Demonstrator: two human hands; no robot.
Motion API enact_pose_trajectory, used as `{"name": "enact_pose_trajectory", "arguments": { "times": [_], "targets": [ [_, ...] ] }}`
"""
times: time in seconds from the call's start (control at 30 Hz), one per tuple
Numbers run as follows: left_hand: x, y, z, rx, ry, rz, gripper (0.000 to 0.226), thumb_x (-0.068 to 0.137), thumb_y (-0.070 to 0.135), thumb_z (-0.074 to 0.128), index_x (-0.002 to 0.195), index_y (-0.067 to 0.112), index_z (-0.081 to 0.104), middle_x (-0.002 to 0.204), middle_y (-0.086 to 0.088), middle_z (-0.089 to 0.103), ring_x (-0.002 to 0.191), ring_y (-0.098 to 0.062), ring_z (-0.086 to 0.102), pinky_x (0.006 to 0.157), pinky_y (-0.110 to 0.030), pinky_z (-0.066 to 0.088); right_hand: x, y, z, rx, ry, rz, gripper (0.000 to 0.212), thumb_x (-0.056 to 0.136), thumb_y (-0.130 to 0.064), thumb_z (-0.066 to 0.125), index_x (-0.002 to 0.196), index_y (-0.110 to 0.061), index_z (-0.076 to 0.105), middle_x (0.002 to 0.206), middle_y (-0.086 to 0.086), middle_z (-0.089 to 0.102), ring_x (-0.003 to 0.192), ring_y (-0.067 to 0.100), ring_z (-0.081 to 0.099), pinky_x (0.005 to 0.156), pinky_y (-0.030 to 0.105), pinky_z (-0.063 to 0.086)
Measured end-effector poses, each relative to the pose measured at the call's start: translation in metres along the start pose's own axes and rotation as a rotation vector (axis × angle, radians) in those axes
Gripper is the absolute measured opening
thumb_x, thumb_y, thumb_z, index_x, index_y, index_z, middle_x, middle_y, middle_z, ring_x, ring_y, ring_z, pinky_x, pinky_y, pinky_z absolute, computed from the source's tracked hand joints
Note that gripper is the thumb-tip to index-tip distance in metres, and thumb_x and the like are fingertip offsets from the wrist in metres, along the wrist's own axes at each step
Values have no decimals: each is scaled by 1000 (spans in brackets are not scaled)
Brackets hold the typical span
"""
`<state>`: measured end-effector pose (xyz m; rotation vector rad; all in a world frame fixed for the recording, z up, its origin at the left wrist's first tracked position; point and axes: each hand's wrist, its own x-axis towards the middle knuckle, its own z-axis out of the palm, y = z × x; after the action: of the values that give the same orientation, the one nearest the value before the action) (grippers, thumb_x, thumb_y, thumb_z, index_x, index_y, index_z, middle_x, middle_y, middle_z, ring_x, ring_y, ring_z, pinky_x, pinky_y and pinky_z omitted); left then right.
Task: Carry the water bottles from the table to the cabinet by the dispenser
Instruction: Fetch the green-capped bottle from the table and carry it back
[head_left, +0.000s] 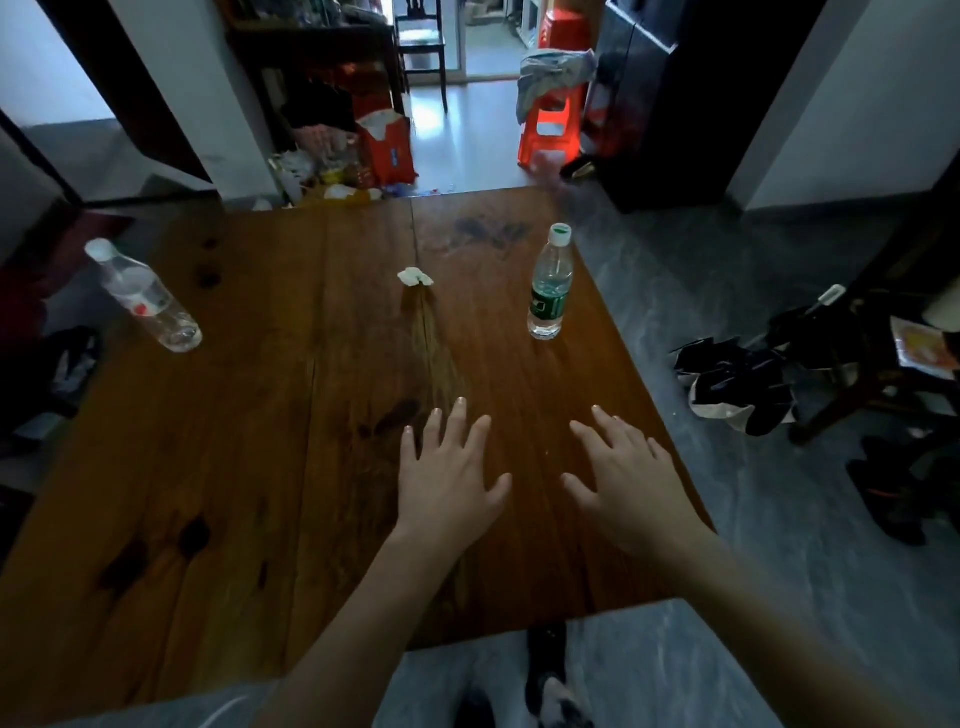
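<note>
While both your hands hovered spread and empty over the desk (234, 467), two bottles stood untouched.
Your left hand (449, 475) and right hand (626, 488) held nothing; the green-labelled bottle (549, 286) and red-marked bottle (143, 296) bore unreadable print.

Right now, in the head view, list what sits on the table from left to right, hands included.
Clear bottle with the red label → crumpled white paper scrap → left hand → green-label bottle → right hand, all over the wooden table.

Head-worn camera looks forward and down, close over the table (234, 467)
</note>
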<state>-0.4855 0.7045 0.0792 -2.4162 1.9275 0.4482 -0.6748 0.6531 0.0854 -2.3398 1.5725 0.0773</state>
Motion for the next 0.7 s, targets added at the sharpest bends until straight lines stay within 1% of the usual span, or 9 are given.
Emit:
{"name": "enact_pose_trajectory", "arguments": {
  "times": [0.1,0.23,0.4,0.6,0.7],
  "targets": [
    [37,13,-3,11,-15,-22,76,98,64,42,161,34,11,173,-1,-1,159,-27,1,126,-53,3,35,14,-2,25,-16,-3,67,96,-53,45,155,-31,20,166,1,11,152,19,10,121,47,15],
    [88,37,-7,-58,-58,-78,75,98,63,46,160,36,14,172,1,1,159,-24,3,126,-53,5,85,35,-5,84,-64,-12,68,96,-53,46,155,-32,18,166,0,9,152,19,10,121,48,16],
    [146,63,-8,-86,-96,-116,75,98,62,46,160,37,14,172,1,1,159,-23,3,126,-52,6,147,65,-5,106,-108,-28,69,95,-54,48,155,-33,19,166,0,11,152,19,11,121,47,16],
    [189,65,-3,-116,-115,-185,74,98,62,46,160,38,15,172,2,2,159,-22,3,126,-51,5,200,80,4,104,-173,-48,68,96,-52,47,155,-31,22,165,2,14,152,20,14,121,48,19],
    [211,60,3,-131,-146,-213,74,97,62,47,160,38,15,172,2,2,159,-22,3,126,-51,6,218,84,9,106,-211,-53,67,96,-52,46,154,-31,22,165,2,13,152,20,13,121,48,18]
  ]
}}
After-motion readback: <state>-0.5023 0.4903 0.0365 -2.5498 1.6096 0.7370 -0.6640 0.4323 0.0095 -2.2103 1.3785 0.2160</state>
